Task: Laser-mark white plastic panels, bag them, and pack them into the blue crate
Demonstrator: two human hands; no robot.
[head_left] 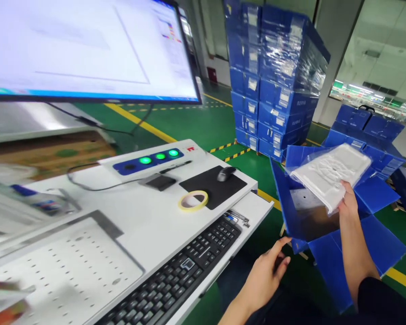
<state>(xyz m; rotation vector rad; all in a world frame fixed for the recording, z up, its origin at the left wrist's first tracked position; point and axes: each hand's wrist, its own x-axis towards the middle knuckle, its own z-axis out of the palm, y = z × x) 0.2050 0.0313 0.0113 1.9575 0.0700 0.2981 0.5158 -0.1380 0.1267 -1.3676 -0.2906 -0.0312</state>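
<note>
Hovering low with fingers loosely spread and holding nothing: left hand [269, 271], just beside the keyboard [182, 275] tray. Gripping a bagged white tray [329, 174] by its near edge: right hand [347, 203], lifting it above the open blue box [311, 212]. Standing beyond: wrapped blue crates [274, 76].

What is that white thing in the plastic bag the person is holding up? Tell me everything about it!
The white pad is a flat, rectangular piece with a bumpy, quilted-looking surface, sealed in a clear, crinkly plastic bag. It is tilted, one end raised toward the stacked boxes. The right hand grips its lower corner, and nothing else touches it. It is held above an open blue box with its flaps spread. The left hand is open and apart from it.
</note>
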